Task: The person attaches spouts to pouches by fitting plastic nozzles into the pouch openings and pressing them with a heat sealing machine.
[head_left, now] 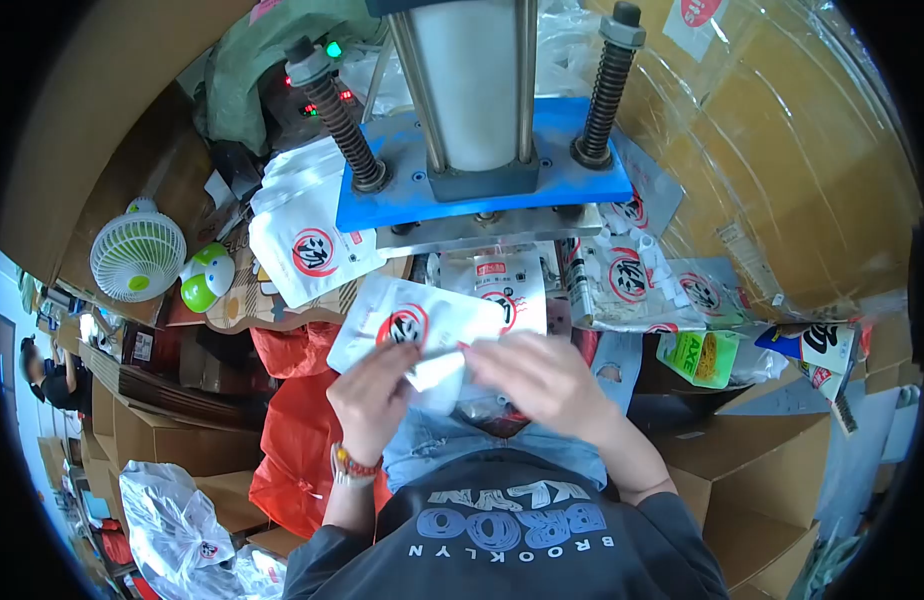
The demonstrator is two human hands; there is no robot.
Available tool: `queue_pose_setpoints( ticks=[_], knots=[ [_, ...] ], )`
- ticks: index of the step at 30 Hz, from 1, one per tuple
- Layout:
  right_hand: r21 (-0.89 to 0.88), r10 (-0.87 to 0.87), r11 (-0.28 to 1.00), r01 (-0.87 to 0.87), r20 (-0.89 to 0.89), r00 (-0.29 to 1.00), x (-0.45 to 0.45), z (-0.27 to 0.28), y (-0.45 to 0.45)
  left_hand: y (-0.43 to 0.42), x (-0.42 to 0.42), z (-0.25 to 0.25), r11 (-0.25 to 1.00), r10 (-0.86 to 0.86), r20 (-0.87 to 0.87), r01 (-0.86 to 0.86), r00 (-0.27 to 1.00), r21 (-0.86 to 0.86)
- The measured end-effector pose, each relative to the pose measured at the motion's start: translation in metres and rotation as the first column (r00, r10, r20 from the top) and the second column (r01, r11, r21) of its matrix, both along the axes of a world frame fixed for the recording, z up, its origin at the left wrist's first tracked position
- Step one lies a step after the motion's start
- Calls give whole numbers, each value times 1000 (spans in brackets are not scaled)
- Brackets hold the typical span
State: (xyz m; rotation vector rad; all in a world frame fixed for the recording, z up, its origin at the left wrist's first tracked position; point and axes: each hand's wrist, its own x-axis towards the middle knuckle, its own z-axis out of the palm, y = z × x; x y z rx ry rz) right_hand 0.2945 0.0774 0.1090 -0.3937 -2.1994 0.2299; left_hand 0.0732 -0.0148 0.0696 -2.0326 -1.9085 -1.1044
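Observation:
My left hand point(367, 392) grips the lower edge of a white pouch point(437, 314) printed with a red ring and a black character. The fingers of that hand are closed, and a bright white flap shows beside them. Against the pouch's right side is my right hand point(542, 382), smeared by motion, so what its fingers hold is unclear. Beyond the pouch, a press with a blue plate point(482, 203) stands over another printed pouch point(494, 278). A fanned stack of similar pouches point(300, 225) lies to the left of the press.
Two spring-loaded posts flank the press's white cylinder point(472, 95). A small fan point(138, 256) stands at left, near red plastic bags point(300, 440). More printed pouches point(627, 282) lie right of the press, with a green packet point(698, 357) beyond. Cardboard boxes point(752, 470) crowd both sides.

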Motion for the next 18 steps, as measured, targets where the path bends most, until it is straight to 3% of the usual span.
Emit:
queue_pose_setpoints(
  ticks=[2, 5, 7, 8, 10, 11, 13, 14, 16, 17, 18],
  knots=[
    [67, 146, 987, -146, 1, 989, 9, 14, -8, -11, 6, 29, 982, -186, -13, 186, 982, -39],
    [-38, 261, 963, -266, -107, 959, 26, 37, -19, -17, 17, 54, 902, -407, 176, 425, 896, -81],
    [-137, 52, 989, -51, 4, 999, 24, 36, -15, -4, 24, 34, 857, -377, 402, 479, 834, -190],
    [-194, -71, 978, 79, 47, 996, 17, 18, -6, 8, 23, 15, 808, -286, 428, 456, 857, -373],
    [-303, -183, 937, 171, -11, 983, 15, -2, 14, 41, 26, -43, 770, -112, 602, 452, 791, -451],
    [-351, -240, 912, 214, -34, 970, 26, -2, 15, 51, 30, -61, 777, 89, 762, 434, 642, -456],
    [-371, -343, 886, 278, -121, 932, 51, 8, 18, 70, 35, -68, 860, 115, 959, 458, 257, -226],
    [-454, -397, 830, 323, -74, 915, 63, 15, 18, 78, 32, -61, 838, 208, 972, 493, 106, -233],
    [-555, -516, 739, 381, -104, 850, 66, 0, 46, 95, 27, -52, 836, 203, 977, 530, -59, -142],
    [-380, -580, 745, 549, 38, 814, 60, -16, 67, 100, 23, -57, 824, 201, 978, 550, -58, -137],
    [-274, -564, 760, 590, 174, 807, 61, -66, 89, 101, 25, -60, 835, 210, 976, 529, -54, -150]
  ],
)
